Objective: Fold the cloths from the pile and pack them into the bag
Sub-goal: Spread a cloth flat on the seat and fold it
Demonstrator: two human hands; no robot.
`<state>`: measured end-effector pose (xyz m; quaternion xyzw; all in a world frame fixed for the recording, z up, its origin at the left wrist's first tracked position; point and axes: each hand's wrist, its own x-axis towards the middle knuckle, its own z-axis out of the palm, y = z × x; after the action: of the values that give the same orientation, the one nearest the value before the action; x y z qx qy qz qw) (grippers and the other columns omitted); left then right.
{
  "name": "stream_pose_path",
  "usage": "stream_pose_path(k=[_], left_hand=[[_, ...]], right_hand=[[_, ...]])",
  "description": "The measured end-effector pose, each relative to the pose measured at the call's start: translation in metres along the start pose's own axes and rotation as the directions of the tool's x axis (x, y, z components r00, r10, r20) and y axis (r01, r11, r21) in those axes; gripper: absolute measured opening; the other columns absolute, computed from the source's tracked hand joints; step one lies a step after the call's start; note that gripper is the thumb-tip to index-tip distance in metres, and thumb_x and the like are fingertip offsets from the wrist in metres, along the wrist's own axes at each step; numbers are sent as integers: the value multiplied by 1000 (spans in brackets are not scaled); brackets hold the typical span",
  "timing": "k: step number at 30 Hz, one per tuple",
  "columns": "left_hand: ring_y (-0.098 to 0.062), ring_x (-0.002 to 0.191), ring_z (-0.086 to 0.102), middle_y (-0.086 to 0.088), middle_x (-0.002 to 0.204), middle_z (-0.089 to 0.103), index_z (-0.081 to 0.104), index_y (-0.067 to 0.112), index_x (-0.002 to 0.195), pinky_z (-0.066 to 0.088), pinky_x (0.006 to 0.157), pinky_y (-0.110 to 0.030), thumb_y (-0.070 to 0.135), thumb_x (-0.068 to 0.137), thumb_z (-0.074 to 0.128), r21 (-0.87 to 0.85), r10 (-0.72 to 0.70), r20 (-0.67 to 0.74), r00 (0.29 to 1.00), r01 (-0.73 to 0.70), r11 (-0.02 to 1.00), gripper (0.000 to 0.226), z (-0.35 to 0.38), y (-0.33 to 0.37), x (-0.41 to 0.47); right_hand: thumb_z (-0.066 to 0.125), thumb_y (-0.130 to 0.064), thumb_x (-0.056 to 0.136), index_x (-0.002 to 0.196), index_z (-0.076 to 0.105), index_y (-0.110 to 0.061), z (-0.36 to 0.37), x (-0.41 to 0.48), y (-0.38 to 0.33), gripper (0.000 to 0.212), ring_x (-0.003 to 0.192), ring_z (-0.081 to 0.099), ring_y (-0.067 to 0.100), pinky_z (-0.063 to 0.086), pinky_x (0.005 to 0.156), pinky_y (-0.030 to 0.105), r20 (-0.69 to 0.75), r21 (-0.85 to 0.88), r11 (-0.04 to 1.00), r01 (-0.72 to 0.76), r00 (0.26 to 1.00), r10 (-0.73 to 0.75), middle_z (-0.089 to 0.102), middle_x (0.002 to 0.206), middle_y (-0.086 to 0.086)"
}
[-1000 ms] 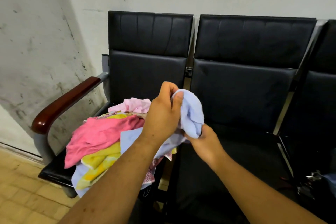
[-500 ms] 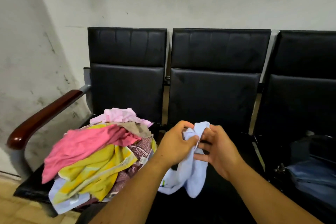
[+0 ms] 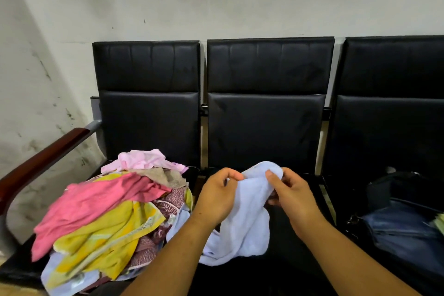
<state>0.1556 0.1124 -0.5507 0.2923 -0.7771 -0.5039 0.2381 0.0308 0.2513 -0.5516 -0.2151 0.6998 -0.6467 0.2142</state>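
Forearms (image 3: 168, 262) come in from the lower edge and meet above the front of the middle seat (image 3: 264, 132) of a black padded bench (image 3: 149, 125). The left hand (image 3: 217, 196) pinches the top edge of a light blue cloth (image 3: 245, 223) between thumb and forefinger. The right hand (image 3: 292, 196) grips the same edge just beside it, thumb on the near face and fingers curled behind. The hands are close but not touching, with a bunched fold of the cloth humped up between them. The rest of the cloth hangs loose below the hands and trails down onto the middle seat, crumpled and unfolded.

On the seat left of the middle seat lies the pile (image 3: 108, 211): pink, yellow, maroon-patterned, tan and pale pink cloths heaped together, spilling toward the front edge and close to the left forearm. On the seat right of the middle seat sits a dark bag (image 3: 403, 223), with blue fabric showing at its opening, well apart from the hands.

Left of the pile, a reddish-brown armrest (image 3: 48, 154) curves down. Behind the middle seat's backrest rises a scuffed, pale wall (image 3: 216, 0).
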Motion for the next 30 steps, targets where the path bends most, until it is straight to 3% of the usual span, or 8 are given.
stream_pose_path(k=[4, 6, 9, 12, 15, 19, 26, 30], left_hand=[[-4, 94, 67, 15, 99, 73, 70, 28, 102, 48, 73, -8, 7, 100, 50, -33, -27, -61, 998, 25, 999, 29, -7, -8, 1], [-1, 94, 68, 15, 100, 73, 68, 28, 107, 50, 74, -9, 5, 100, 53, -57, 5, -64, 998, -9, 998, 28, -9, -5, 1], [0, 98, 69, 15, 104, 74, 67, 33, 111, 55, 81, -16, 11, 98, 61, -58, 99, -28, 995, -101, 993, 27, -2, 4, 0], [-4, 106, 70, 14, 110, 74, 66, 35, 115, 58, 87, -23, 13, 97, 63, -84, 151, 36, 988, -148, 986, 30, 8, 14, -2], [-5, 109, 69, 16, 111, 75, 67, 35, 118, 58, 91, -25, 13, 101, 58, -98, 170, 75, 983, -162, 982, 29, 11, 21, -4], [-2, 106, 69, 16, 111, 74, 63, 34, 123, 57, 90, -22, 27, 106, 53, -52, 188, 47, 981, -186, 981, 20, 6, 17, -3], [-8, 99, 69, 8, 106, 72, 62, 32, 117, 55, 78, -16, 32, 107, 49, -79, 136, 13, 991, -135, 988, 16, 7, 8, -4], [-3, 103, 69, 12, 113, 70, 55, 39, 127, 58, 80, -19, 47, 98, 63, -195, 62, 133, 989, -36, 980, 31, 9, 13, -9]], right_hand=[[65, -27, 97, 100, 66, -25, -15, 14, 13, 4, 92, 69, 18, 54, 72, 29, -244, -201, 979, 40, 966, -90, 71, 94, -4], [69, -21, 92, 115, 63, -22, -20, 17, 21, 23, 105, 64, 22, 52, 82, 34, -293, -267, 964, -3, 953, -78, 63, 115, -2], [79, -25, 86, 139, 52, -29, -10, 7, 21, 60, 117, 50, 10, 43, 96, 26, -93, -390, 917, 82, 987, -128, 46, 131, -6], [75, -36, 90, 116, 63, -34, 13, -6, 17, 29, 96, 63, -2, 55, 88, 22, 182, -403, 895, 190, 975, -125, 63, 110, -17], [73, -35, 92, 93, 62, -33, 16, -9, 10, 12, 78, 67, 2, 58, 77, 21, 182, -389, 900, 197, 974, -134, 67, 83, -12], [76, -41, 89, 90, 65, -20, 5, -10, 7, 23, 76, 69, 13, 60, 67, 28, 193, -295, 920, 256, 960, -205, 70, 80, -2], [67, -33, 97, 91, 73, -18, 3, -16, -3, 17, 81, 71, 18, 61, 76, 33, 276, -165, 966, 200, 949, -149, 73, 83, 1], [69, -25, 97, 95, 73, -22, 1, -18, -9, 5, 83, 73, 13, 62, 75, 30, 172, -142, 948, 283, 951, -258, 75, 85, -5]])
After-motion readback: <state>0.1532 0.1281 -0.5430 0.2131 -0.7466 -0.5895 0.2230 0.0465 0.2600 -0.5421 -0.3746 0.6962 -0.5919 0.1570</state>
